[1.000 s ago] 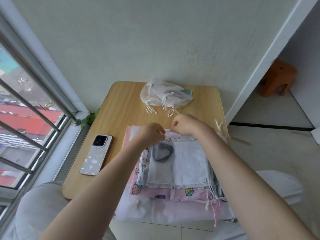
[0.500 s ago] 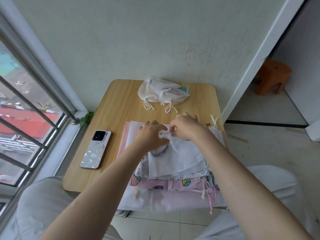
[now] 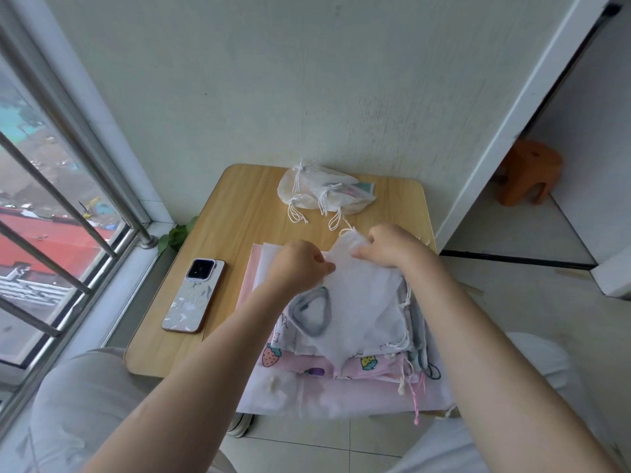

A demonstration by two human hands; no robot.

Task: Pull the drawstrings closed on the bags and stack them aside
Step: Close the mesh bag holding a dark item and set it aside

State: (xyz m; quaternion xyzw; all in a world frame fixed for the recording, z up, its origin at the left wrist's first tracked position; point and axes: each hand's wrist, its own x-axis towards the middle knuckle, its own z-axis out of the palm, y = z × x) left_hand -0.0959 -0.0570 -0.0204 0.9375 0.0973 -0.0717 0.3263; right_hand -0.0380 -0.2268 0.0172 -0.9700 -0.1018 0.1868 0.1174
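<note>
A white sheer drawstring bag (image 3: 362,295) lies on top of a pile of flat bags (image 3: 341,367) on the wooden table (image 3: 246,216). My left hand (image 3: 297,264) pinches the bag's top edge at the left. My right hand (image 3: 386,245) pinches the same edge at the right, near its white cord end (image 3: 348,230). A grey ring-shaped thing (image 3: 312,314) shows through the fabric beneath. At the table's far side lies a heap of closed sheer bags (image 3: 321,192) with white cords hanging out.
A phone (image 3: 194,295) lies face down on the table's left part. A barred window (image 3: 51,216) runs along the left. The wall stands right behind the table. An orange stool (image 3: 529,172) sits on the floor at the right. My knees are under the table's near edge.
Both hands dropped from above the pile onto the top white bag and took its top edge. The bag's far right corner has lifted and shifted toward the closed heap.
</note>
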